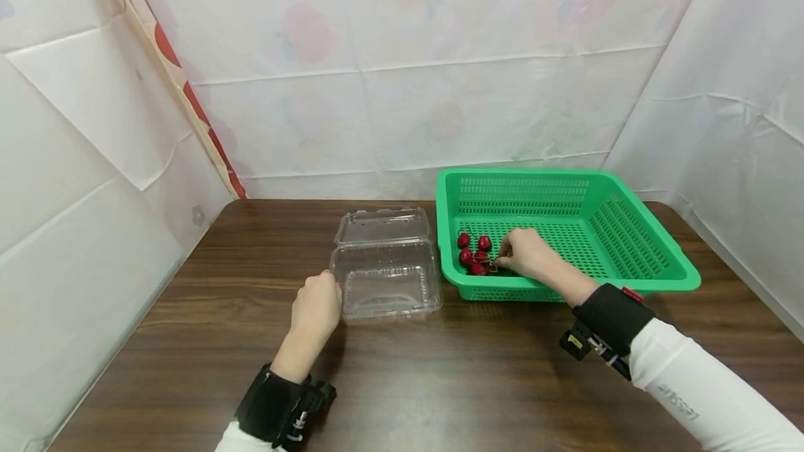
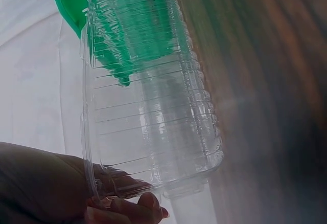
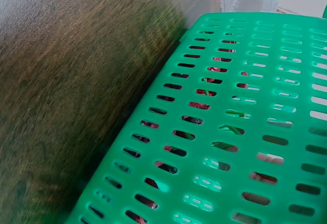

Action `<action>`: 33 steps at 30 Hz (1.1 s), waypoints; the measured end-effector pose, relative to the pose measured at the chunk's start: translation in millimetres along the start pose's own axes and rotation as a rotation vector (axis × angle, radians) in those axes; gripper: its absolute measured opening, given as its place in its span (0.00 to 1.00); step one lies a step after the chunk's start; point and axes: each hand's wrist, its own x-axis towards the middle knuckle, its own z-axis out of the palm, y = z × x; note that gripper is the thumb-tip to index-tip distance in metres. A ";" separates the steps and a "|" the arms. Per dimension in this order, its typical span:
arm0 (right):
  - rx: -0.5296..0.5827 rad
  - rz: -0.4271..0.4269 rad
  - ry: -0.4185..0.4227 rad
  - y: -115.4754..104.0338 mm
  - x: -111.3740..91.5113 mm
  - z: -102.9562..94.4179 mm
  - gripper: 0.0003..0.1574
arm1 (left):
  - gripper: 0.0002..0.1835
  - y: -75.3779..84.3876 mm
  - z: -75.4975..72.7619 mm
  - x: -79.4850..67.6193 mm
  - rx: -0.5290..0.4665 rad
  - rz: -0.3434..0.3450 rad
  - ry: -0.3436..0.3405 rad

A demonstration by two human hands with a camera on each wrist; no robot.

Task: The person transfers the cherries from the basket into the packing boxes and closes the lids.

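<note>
A clear plastic clamshell container lies opened out on the table, its lid toward the back. My left hand grips its left rim; in the left wrist view the fingers pinch the edge of the container. My right hand reaches into a green plastic basket, thumb and fingertips bent beside the stems of several red cherries. Whether the fingertips hold a stem cannot be told. Through the basket's slots, the right wrist view shows only bits of cherries and hand.
The basket stands right of the container on a dark wooden table, close to its back edge. White patterned sheeting hangs behind and at both sides. The basket's raised front wall lies under my right wrist.
</note>
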 end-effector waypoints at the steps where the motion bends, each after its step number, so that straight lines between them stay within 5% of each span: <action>1: 0.000 0.000 0.001 0.2 -0.1 -0.1 0.06 | 0.09 0.1 0.0 -0.3 0.005 0.003 0.005; 33: 0.080 0.048 0.172 -0.6 -16.4 -11.5 0.07 | 0.08 2.5 1.1 -2.2 0.035 0.010 0.057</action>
